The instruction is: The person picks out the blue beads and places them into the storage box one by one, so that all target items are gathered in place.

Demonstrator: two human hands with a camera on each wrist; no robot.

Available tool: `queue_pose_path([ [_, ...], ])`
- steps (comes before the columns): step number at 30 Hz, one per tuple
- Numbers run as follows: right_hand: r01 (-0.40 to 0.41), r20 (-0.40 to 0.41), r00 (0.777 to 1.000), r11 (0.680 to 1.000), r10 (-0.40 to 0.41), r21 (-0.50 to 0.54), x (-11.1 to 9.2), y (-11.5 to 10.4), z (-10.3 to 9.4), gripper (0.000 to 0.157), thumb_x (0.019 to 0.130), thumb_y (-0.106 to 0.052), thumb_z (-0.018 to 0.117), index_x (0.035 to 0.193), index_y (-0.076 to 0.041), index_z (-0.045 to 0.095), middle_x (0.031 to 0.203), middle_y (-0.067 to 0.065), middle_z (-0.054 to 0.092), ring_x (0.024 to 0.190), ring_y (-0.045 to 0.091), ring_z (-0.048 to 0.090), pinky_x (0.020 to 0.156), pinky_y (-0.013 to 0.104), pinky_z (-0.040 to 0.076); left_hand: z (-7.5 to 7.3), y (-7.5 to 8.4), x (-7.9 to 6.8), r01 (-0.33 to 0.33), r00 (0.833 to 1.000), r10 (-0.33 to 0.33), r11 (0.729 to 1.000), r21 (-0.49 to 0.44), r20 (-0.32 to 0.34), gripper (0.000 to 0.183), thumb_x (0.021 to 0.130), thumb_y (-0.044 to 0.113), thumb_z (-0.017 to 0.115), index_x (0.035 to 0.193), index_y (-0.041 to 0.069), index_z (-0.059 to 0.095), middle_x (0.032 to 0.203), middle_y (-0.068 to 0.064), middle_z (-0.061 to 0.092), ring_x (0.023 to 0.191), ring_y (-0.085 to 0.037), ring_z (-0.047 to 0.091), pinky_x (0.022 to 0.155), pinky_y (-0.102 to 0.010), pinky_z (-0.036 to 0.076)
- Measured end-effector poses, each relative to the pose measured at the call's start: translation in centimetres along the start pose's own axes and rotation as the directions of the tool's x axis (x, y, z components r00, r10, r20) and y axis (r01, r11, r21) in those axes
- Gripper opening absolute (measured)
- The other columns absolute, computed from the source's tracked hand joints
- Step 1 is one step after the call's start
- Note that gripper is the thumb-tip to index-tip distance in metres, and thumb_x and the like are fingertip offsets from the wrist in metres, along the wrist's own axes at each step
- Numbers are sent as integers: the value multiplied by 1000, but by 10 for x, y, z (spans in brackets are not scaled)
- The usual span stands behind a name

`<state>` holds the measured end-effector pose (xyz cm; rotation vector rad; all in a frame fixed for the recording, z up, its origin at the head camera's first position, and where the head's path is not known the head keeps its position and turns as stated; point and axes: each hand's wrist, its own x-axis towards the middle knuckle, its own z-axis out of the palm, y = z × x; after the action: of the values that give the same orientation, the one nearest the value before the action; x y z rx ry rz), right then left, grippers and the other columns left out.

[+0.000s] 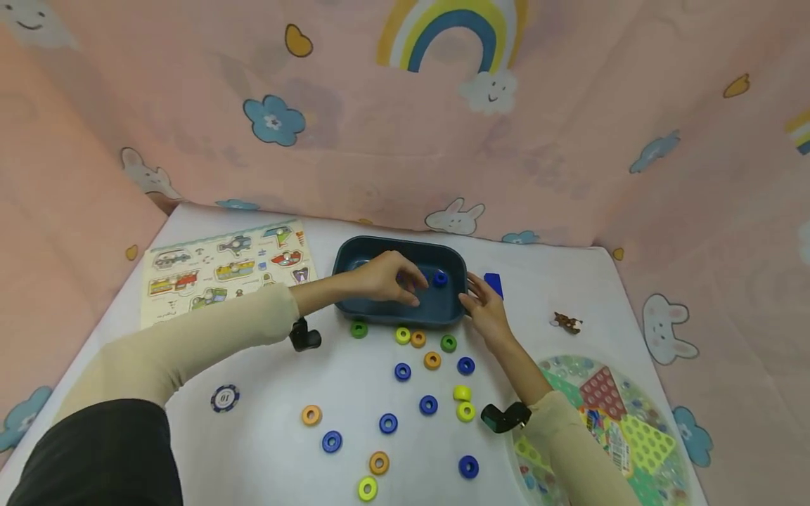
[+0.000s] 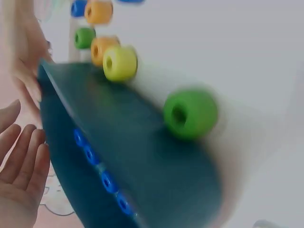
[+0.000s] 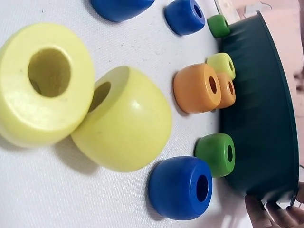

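A dark teal bin (image 1: 354,306) stands at the back middle of the white table, with a blue ring (image 1: 439,278) inside. My left hand (image 1: 408,284) hovers over the bin's inside with relaxed fingers and holds nothing; the left wrist view shows its open palm (image 2: 19,180) beside the bin wall (image 2: 133,171). With straight fingers my right hand (image 1: 474,295) touches the bin's right end, and its fingertips (image 3: 270,211) show at the bin's corner (image 3: 256,118). Several blue, orange, yellow and green rings lie before the bin, among them a green ring (image 2: 190,114) and a yellow ring (image 3: 47,85).
A wooden vehicle puzzle board (image 1: 228,270) lies at the back left. A round marble game board (image 1: 607,422) fills the near right. A poker chip (image 1: 224,398), a blue block (image 1: 493,284) and a small brown figure (image 1: 566,322) lie about. Pink cloth walls surround the table.
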<state>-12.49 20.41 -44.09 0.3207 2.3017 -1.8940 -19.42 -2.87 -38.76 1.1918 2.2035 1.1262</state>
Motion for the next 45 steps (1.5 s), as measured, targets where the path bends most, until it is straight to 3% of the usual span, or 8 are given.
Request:
queue_pose_path([
  [5,-16,-4,1000,1000,16,15,-1,1,-2,51,95,-8,51,143,-13,34,143,10,36,128,24,37,99,36,35,22,6,-34,2,1000,-4,998,-62,-26,27,75,8,77,100,3,69,92,-9,66,78,-12,60,68,-25,50],
  [10,-45,-10,999,998,46,48,1,3,-3,51,95,-9,53,142,-16,36,143,7,37,130,21,34,99,35,35,56,5,-59,-52,998,52,997,-52,-19,28,75,6,76,101,1,69,95,-10,66,80,-16,61,70,-28,51],
  [16,-86,-11,996,994,87,73,2,3,-3,51,94,-10,53,142,-18,37,143,6,37,129,20,35,98,35,37,92,-3,-74,-70,997,66,994,89,40,31,74,8,76,104,6,68,102,0,64,92,-10,58,81,-22,45],
  [22,-117,-5,993,988,118,105,2,3,-3,51,94,-8,52,142,-17,37,144,7,36,126,21,39,97,36,38,104,-9,-79,-58,998,53,991,122,45,30,75,3,74,104,7,69,98,2,64,92,-6,57,84,-21,43],
  [27,-122,-5,992,986,123,117,1,4,-2,51,94,-8,52,142,-17,36,143,7,37,125,22,41,95,37,40,102,-7,-81,-57,998,54,993,99,37,28,76,4,74,104,7,68,98,3,63,91,-5,57,82,-20,44],
  [31,-123,-2,992,986,124,115,1,2,-1,52,94,-8,53,142,-17,37,143,7,37,124,22,42,94,37,41,91,-4,-83,-77,997,76,996,50,16,29,75,1,74,103,5,68,98,2,63,88,-7,57,77,-22,47],
  [36,-114,-3,993,988,115,104,1,0,-3,52,94,-7,53,142,-16,37,143,7,37,124,21,42,94,36,41,69,0,-77,-120,992,120,993,21,-33,29,71,0,77,99,3,69,93,-2,64,80,-15,60,70,-25,50],
  [45,-115,-7,993,987,117,113,1,-3,-2,52,93,-8,55,142,-17,38,143,7,38,124,21,43,94,36,41,20,-4,-52,-61,993,61,998,-1,-102,28,71,5,80,97,5,70,88,0,64,77,-17,60,66,-26,51],
])
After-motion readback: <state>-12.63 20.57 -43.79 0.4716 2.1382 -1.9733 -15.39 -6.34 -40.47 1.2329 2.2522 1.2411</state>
